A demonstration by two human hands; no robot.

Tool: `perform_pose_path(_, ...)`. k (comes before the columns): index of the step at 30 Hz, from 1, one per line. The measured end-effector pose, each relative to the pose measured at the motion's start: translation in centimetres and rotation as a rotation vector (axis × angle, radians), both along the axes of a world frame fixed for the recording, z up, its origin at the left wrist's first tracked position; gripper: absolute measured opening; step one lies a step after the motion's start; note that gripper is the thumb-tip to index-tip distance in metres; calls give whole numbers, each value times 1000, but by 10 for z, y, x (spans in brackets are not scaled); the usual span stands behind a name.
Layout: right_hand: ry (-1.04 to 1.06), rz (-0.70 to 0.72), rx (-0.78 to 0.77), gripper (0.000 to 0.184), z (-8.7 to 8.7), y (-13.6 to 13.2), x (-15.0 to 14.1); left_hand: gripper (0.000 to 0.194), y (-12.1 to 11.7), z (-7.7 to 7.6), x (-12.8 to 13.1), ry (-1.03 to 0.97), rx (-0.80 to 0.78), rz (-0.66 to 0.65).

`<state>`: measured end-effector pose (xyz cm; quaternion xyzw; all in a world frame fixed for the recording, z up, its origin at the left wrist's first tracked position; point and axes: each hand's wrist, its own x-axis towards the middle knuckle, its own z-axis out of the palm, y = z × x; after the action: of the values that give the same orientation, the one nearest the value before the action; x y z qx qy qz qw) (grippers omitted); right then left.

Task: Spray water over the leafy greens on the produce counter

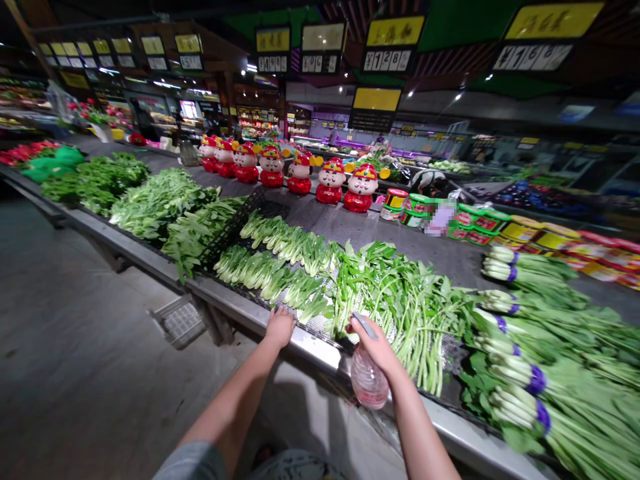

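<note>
from where i stand: right hand [376,343] closed round the neck of a clear, pink-tinted plastic spray bottle [370,377] with a grey head [365,325]. bottle sits toward five o'clock from the middle of the view, body hanging over the stand's edge. trigger finger partly hidden; can't tell if it's squeezed.

left hand [281,327] toward seven o'clock, fingers bent and together at the brushed steel rim [320,350]; whether they grip it or touch leaves, can't tell.

handling, my judgement: keep a firm neck hold, wrist loose, head clear of the foliage; short, even pulls should suit thin leaves better than one long burst.

textures: twelve o'clock of the left hand, small bok choy [270,277] in two neat rows, stubby pale stalks, on a white perforated mat [317,325]. one o'clock of the bottle, loose dark greens [390,287], long smooth stems, tangled. three o'clock, fat white-stalked bundles [515,370] bound in glossy purple tape. further back, toward eleven, round red-and-white figurines [330,181], shiny.
</note>
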<state>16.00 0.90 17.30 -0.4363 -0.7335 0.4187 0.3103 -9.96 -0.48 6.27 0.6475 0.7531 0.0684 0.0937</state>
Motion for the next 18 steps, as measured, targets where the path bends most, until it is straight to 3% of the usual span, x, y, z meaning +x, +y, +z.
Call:
perform_pose_path(10,-140,-23,-5,42,-17,-13,31,31,5,-7,54,20,61,-233)
perform_pose_path(18,-85,-78,-18,43,-17,-18,53,30,4,-4,66,38,38,-282)
